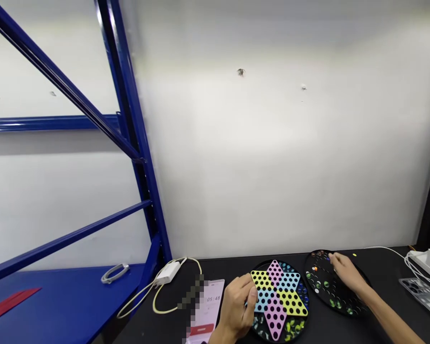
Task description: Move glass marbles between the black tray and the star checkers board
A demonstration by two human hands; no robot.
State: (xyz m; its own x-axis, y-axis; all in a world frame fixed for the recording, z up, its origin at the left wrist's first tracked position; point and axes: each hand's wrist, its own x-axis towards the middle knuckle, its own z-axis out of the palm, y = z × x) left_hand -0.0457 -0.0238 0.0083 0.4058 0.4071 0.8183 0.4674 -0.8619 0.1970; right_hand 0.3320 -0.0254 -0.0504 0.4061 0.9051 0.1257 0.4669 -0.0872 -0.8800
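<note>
A round Chinese checkers board (280, 299) with a star of pink, yellow and blue points lies on the black table, with marbles in its rim. My left hand (239, 306) rests curled at the board's left edge, fingers bent against it. A black round tray (326, 286) with scattered marbles sits to the right. My right hand (346, 271) reaches over this tray, fingers pinched near its far rim; whether a marble is between them is too small to see.
A phone (206, 310) showing a timer lies left of the board. A white charger (168, 272) with a cable sits further left. Blue metal shelving (129, 143) stands at the left. White devices and cables (428, 263) occupy the right edge. A white wall is behind.
</note>
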